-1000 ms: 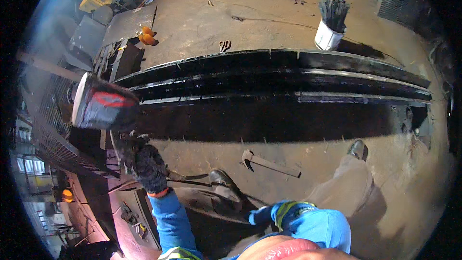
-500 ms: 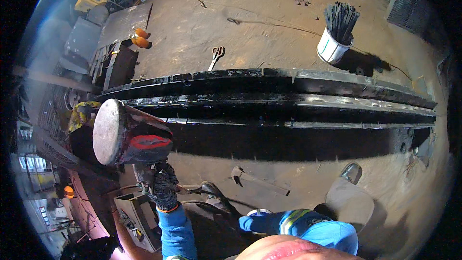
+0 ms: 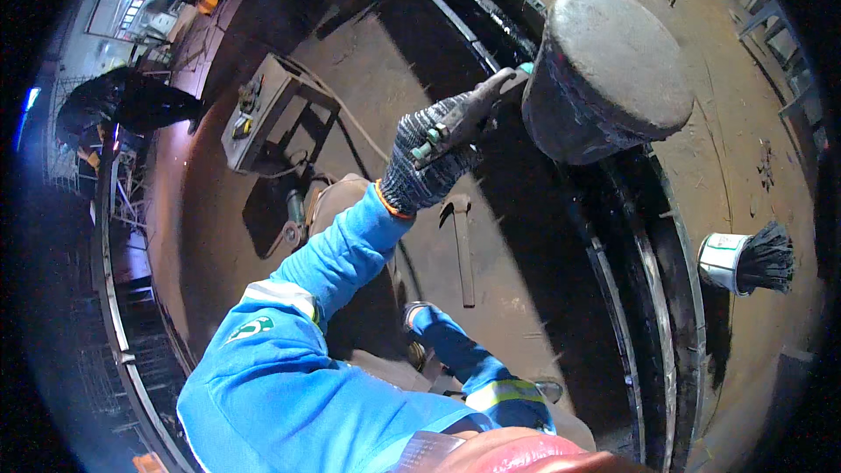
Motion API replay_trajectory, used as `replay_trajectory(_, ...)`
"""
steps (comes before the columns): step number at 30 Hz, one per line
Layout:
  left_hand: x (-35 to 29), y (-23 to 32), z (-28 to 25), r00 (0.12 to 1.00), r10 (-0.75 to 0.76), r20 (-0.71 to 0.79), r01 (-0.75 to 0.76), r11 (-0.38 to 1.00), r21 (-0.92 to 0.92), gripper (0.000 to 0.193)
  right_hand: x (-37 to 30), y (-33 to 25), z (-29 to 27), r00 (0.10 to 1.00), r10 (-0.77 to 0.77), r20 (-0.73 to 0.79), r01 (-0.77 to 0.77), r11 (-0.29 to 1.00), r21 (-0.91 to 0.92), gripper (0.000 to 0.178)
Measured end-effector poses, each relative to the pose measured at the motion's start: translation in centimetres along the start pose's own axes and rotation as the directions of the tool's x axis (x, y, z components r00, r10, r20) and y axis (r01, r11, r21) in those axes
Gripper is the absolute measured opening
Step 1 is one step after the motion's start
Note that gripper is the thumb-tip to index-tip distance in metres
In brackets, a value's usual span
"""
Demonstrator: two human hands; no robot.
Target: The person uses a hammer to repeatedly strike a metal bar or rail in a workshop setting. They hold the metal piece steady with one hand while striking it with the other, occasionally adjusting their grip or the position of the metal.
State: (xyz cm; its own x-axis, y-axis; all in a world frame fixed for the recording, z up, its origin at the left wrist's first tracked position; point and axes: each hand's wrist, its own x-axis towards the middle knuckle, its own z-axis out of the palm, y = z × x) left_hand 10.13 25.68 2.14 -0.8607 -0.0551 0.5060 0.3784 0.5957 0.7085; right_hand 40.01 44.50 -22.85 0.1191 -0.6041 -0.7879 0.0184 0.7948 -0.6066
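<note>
My left hand (image 3: 429, 153), in a grey knitted glove with an orange cuff, is closed round the handle of a spray gun (image 3: 469, 118). Its large dark cup (image 3: 561, 105), with a round grey end, covers part of the long black metal beams (image 3: 644, 271). My right arm (image 3: 469, 355) is bent low in front of me in a blue sleeve. Its hand is mostly hidden past the cuff, so its fingers cannot be made out. On the floor between my arms and the beams lies a hammer (image 3: 464, 254).
A white bucket (image 3: 723, 261) of dark thin strips stands beyond the beams. To the left is a small metal stand (image 3: 289, 105) with tools on it. An angle grinder (image 3: 293, 223) lies beside it, and a hose (image 3: 355, 123) runs toward my left hand.
My view has swung to the left, so the beams now run steeply down the right side. My left hand has moved up and right in the picture, still holding the spray gun.
</note>
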Motion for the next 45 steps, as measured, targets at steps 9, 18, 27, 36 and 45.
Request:
replay_trajectory(9,-4.1,6.3,3.6,0.978,-0.145,-0.147,0.136,0.988,-0.070,0.042,-3.4,5.6,2.2,0.999,0.006,0.050,-0.001,0.995,-0.102,0.022)
replay_trajectory(18,-9.3,6.5,8.6,0.972,-0.232,-0.035,0.217,0.947,-0.236,0.048,-4.8,9.3,4.4,0.998,0.004,0.070,0.006,0.988,-0.156,0.021)
replay_trajectory(27,-11.2,7.8,9.6,0.988,-0.156,-0.009,0.143,0.929,-0.341,0.054,-5.3,11.5,5.4,0.999,0.017,0.045,-0.007,0.977,-0.212,0.020)
replay_trajectory(36,-11.9,13.9,10.3,0.983,-0.127,-0.136,0.067,0.924,-0.376,0.047,-6.5,13.8,6.1,0.999,0.035,0.027,-0.026,0.962,-0.273,0.019)
replay_trajectory(45,-14.9,21.6,8.1,0.989,-0.028,-0.148,-0.012,0.965,-0.262,0.047,-8.1,16.7,8.7,1.000,0.024,-0.004,-0.024,0.932,-0.363,0.018)
